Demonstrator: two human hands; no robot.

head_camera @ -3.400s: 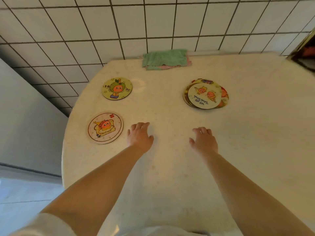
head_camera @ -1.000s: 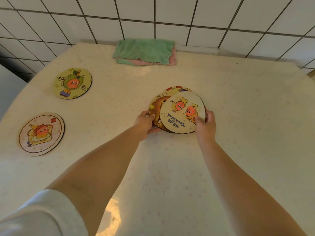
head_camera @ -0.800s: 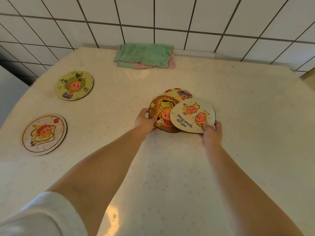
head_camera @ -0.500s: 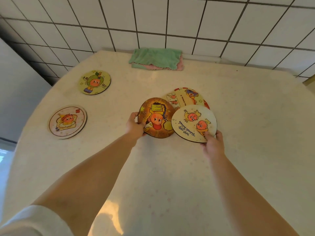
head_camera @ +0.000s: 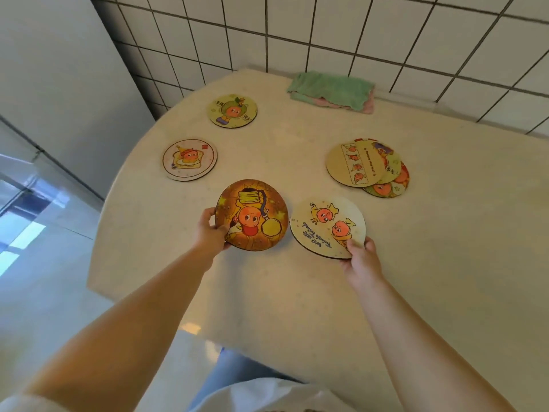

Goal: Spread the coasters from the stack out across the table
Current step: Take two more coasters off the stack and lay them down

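My left hand (head_camera: 208, 233) grips the near-left edge of a brown-orange round coaster (head_camera: 252, 215), held just over the table. My right hand (head_camera: 361, 257) pinches the near edge of a cream coaster with two orange figures (head_camera: 326, 226), close beside the brown one. The remaining stack (head_camera: 367, 168), fanned loosely with a beige coaster on top, lies at the far right. Two single coasters rest flat on the left: a pale pink-rimmed one (head_camera: 190, 160) and a yellow-green one (head_camera: 232, 110) beyond it.
The cream table (head_camera: 297, 292) has a rounded left edge with floor below it. A folded green and pink cloth (head_camera: 332, 90) lies at the back against the tiled wall (head_camera: 326, 34). A grey cabinet side stands at the left.
Both hands lifted a coaster each off the stack and drew them toward me and to the left, apart from each other. The stack now shows a beige coaster on top.
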